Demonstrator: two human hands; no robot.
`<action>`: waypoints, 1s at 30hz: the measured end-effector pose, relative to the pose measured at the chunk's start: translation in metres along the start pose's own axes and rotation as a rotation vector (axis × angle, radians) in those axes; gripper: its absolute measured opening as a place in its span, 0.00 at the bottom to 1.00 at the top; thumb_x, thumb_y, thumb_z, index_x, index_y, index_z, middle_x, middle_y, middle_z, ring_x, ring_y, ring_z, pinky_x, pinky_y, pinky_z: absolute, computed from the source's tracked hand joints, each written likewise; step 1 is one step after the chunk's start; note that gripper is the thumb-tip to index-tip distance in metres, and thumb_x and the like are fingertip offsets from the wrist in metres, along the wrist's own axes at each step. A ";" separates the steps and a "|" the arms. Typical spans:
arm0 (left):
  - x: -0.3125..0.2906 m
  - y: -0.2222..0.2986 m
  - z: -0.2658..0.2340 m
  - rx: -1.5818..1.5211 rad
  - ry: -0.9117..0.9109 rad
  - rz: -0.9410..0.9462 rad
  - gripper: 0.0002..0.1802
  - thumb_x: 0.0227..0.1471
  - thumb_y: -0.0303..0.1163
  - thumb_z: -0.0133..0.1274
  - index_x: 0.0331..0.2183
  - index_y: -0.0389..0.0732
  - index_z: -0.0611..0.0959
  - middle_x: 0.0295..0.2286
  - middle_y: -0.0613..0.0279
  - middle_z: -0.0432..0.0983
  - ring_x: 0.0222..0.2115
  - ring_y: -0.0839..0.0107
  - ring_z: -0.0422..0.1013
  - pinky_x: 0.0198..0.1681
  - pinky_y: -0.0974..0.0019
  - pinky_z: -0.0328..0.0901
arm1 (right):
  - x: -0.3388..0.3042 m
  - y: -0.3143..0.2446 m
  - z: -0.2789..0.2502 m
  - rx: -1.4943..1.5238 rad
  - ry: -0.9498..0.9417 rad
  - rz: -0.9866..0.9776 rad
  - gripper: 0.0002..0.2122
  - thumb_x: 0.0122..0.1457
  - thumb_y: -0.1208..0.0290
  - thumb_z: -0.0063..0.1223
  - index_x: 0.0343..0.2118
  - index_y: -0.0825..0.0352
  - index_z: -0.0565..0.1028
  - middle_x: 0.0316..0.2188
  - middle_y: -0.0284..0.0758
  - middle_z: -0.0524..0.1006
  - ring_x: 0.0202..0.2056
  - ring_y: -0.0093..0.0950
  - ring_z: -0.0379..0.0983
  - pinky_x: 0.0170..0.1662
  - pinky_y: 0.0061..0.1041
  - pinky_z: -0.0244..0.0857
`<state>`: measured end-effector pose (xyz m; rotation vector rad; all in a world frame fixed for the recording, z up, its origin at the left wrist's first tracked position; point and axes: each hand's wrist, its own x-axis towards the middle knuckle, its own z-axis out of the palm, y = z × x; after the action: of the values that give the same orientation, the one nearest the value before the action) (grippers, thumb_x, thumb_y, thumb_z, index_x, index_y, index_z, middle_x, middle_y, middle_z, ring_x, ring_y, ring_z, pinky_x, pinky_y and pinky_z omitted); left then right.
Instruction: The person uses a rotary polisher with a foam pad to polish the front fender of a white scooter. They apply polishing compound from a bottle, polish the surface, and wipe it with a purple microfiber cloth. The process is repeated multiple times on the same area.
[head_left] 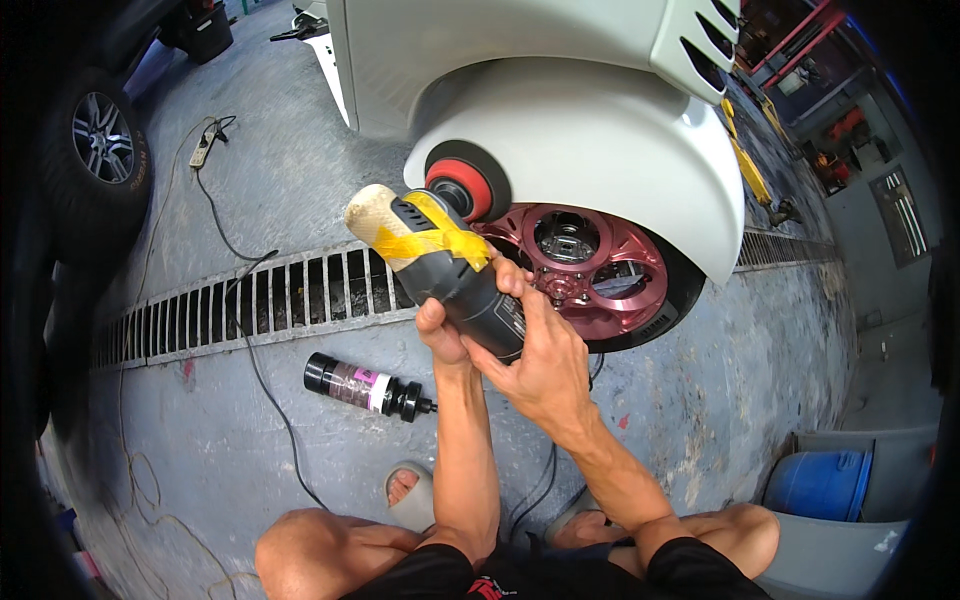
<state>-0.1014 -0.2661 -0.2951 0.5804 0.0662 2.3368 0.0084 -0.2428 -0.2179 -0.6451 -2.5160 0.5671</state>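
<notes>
In both hands I hold a corded polisher (440, 285) with a black body, a pale head and yellow tape around it. My left hand (446, 338) closes on the body's left side, thumb up. My right hand (540, 355) wraps the rear of the body from the right. At the far end, a round red-and-black pad (464, 186) overlaps the lower left edge of a white fender (580, 120); whether they touch I cannot tell. Behind the tool is a wheel with a metallic pink rim (600, 270). A black-capped bottle (360, 384) with a pink-and-white label lies left of my arms.
A metal floor grate (250, 300) runs across the grey floor. Black cable (262, 375) crosses it toward a white power strip (205, 145). Another vehicle's wheel (103, 138) stands far left. A blue drum (820, 485) sits at right.
</notes>
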 end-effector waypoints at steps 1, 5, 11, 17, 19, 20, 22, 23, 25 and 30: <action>0.001 0.001 -0.005 -0.042 -0.022 0.017 0.51 0.44 0.67 0.60 0.53 0.34 0.69 0.34 0.58 0.69 0.39 0.63 0.68 0.56 0.52 0.62 | 0.003 -0.002 0.003 -0.004 -0.022 -0.009 0.37 0.50 0.57 0.73 0.56 0.77 0.69 0.41 0.52 0.80 0.39 0.48 0.81 0.41 0.42 0.76; 0.003 0.010 -0.020 -0.178 -0.023 0.072 0.50 0.47 0.68 0.59 0.54 0.33 0.69 0.35 0.58 0.68 0.39 0.63 0.66 0.56 0.53 0.61 | 0.013 -0.011 0.013 -0.046 -0.126 -0.010 0.38 0.52 0.55 0.71 0.58 0.79 0.67 0.42 0.54 0.79 0.41 0.50 0.80 0.45 0.43 0.74; 0.009 0.014 -0.010 -0.243 -0.026 0.058 0.50 0.48 0.67 0.58 0.54 0.32 0.68 0.35 0.57 0.68 0.39 0.63 0.65 0.57 0.52 0.61 | 0.016 -0.017 0.006 -0.043 -0.107 -0.016 0.39 0.54 0.54 0.70 0.59 0.80 0.65 0.43 0.56 0.78 0.42 0.51 0.79 0.45 0.43 0.74; 0.014 0.002 0.025 -0.121 -0.062 -0.012 0.49 0.49 0.66 0.58 0.55 0.32 0.68 0.36 0.55 0.69 0.41 0.61 0.68 0.56 0.45 0.64 | 0.009 -0.011 -0.026 0.082 0.002 0.001 0.38 0.53 0.50 0.69 0.56 0.78 0.68 0.42 0.53 0.78 0.39 0.50 0.80 0.42 0.45 0.74; 0.018 -0.001 0.036 -0.115 -0.065 -0.021 0.48 0.49 0.64 0.59 0.54 0.31 0.69 0.36 0.52 0.70 0.41 0.60 0.69 0.53 0.46 0.67 | 0.008 -0.009 -0.035 0.120 0.031 0.010 0.38 0.53 0.50 0.69 0.56 0.78 0.69 0.42 0.54 0.79 0.40 0.51 0.81 0.43 0.45 0.75; 0.019 -0.003 0.042 -0.117 -0.052 -0.028 0.48 0.48 0.64 0.60 0.54 0.31 0.70 0.36 0.50 0.71 0.41 0.59 0.70 0.51 0.48 0.68 | 0.008 -0.008 -0.039 0.144 0.052 0.005 0.38 0.53 0.50 0.70 0.55 0.78 0.69 0.42 0.54 0.79 0.40 0.51 0.81 0.44 0.45 0.75; 0.022 -0.005 0.052 -0.097 -0.057 -0.048 0.48 0.47 0.62 0.62 0.54 0.31 0.71 0.37 0.47 0.72 0.40 0.58 0.71 0.49 0.52 0.70 | 0.007 -0.007 -0.046 0.147 0.094 -0.001 0.36 0.51 0.56 0.72 0.56 0.76 0.69 0.42 0.54 0.80 0.41 0.50 0.82 0.42 0.42 0.76; 0.024 -0.006 0.057 -0.074 -0.074 -0.062 0.47 0.47 0.60 0.63 0.54 0.31 0.71 0.37 0.47 0.73 0.41 0.57 0.72 0.49 0.52 0.71 | 0.006 -0.006 -0.049 0.152 0.116 -0.006 0.36 0.50 0.59 0.73 0.56 0.76 0.68 0.42 0.54 0.80 0.42 0.50 0.82 0.41 0.40 0.77; 0.025 -0.008 0.067 -0.020 -0.087 -0.090 0.46 0.47 0.58 0.64 0.54 0.31 0.71 0.37 0.46 0.74 0.41 0.58 0.73 0.49 0.54 0.72 | 0.003 -0.003 -0.057 0.228 0.114 0.035 0.36 0.50 0.60 0.74 0.56 0.76 0.68 0.42 0.53 0.81 0.42 0.49 0.82 0.41 0.38 0.77; 0.022 -0.020 0.090 0.078 -0.090 -0.170 0.44 0.46 0.53 0.67 0.54 0.30 0.72 0.38 0.46 0.75 0.40 0.58 0.75 0.48 0.57 0.74 | -0.007 0.010 -0.067 0.304 0.187 0.064 0.35 0.50 0.62 0.74 0.56 0.76 0.68 0.41 0.50 0.82 0.41 0.44 0.84 0.42 0.36 0.78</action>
<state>-0.0648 -0.2471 -0.2097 0.6907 0.1597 2.1485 0.0531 -0.2213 -0.1719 -0.6316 -2.1836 0.8511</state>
